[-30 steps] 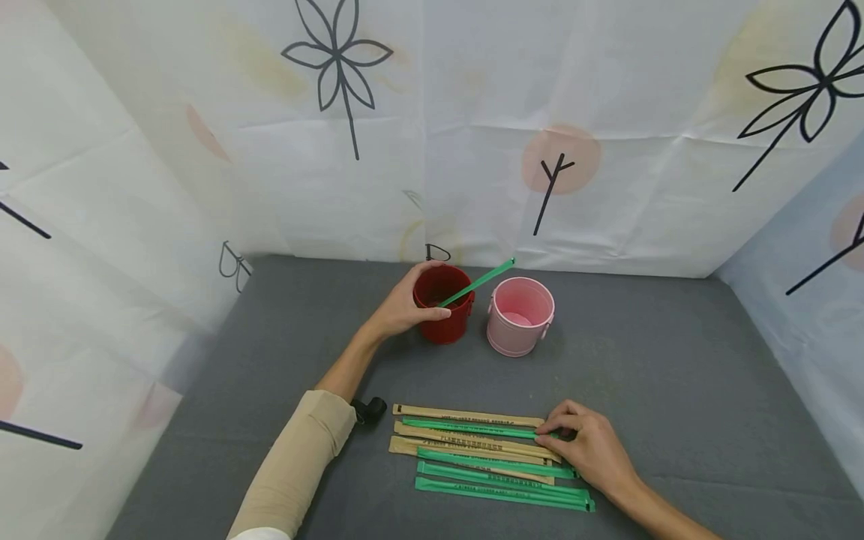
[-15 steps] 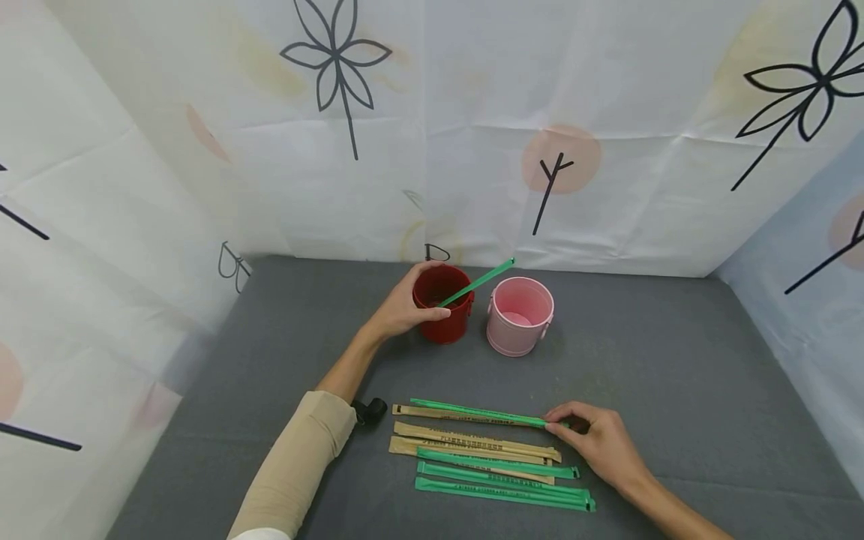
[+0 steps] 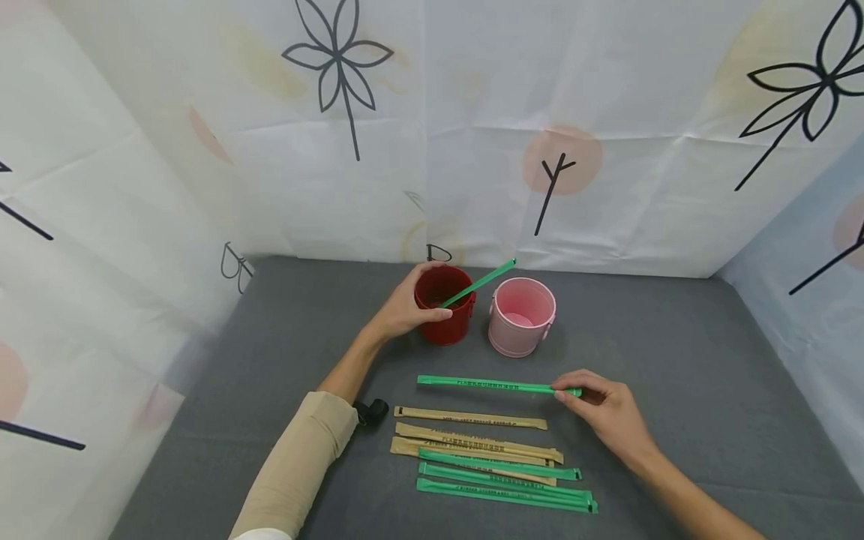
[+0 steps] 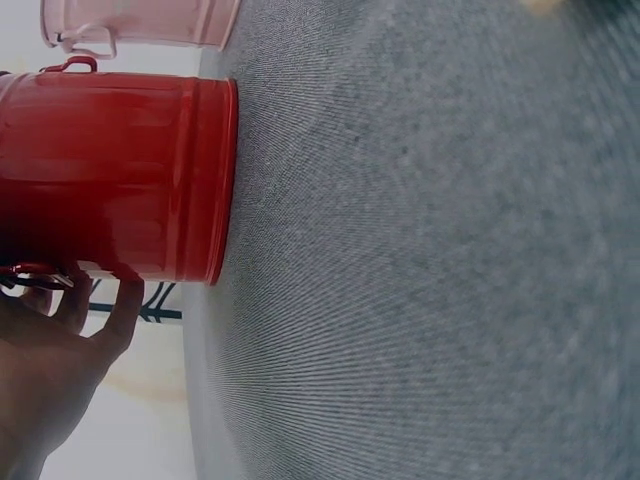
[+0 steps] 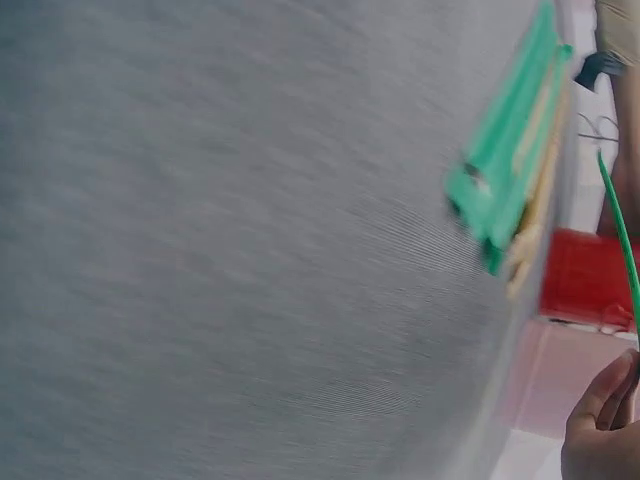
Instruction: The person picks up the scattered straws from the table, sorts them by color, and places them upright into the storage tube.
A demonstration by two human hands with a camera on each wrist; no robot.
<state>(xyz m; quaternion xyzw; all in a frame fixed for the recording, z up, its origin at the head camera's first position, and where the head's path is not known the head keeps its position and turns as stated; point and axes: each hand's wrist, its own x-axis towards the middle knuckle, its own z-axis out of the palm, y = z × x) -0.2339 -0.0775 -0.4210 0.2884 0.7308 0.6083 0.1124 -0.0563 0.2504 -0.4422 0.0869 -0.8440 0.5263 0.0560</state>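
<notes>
My left hand [image 3: 400,304] holds the small red bucket [image 4: 120,180] by its side, thumb at the front near the rim. A green wrapped straw [image 3: 487,279] leans inside this bucket, its upper end sticking out to the right. My right hand [image 3: 604,409] pinches the right end of another green wrapped straw [image 3: 472,382], held level above the table. Below it lies a row of beige wrapped straws [image 3: 466,417] and green wrapped straws [image 3: 502,491], some overlapping. In the right wrist view the right hand [image 5: 605,425] shows at the lower right edge with its straw [image 5: 618,215].
A pink bucket [image 3: 521,319] stands just right of the red one, with no straw visible in it. A black strap device [image 3: 371,412] sits at the left wrist. The grey table [image 3: 675,360] meets a patterned white cloth [image 3: 472,172] behind and at both sides.
The right hand has lifted a green straw out of the row and moved it away from me, toward the buckets. The left hand stays on the red bucket.
</notes>
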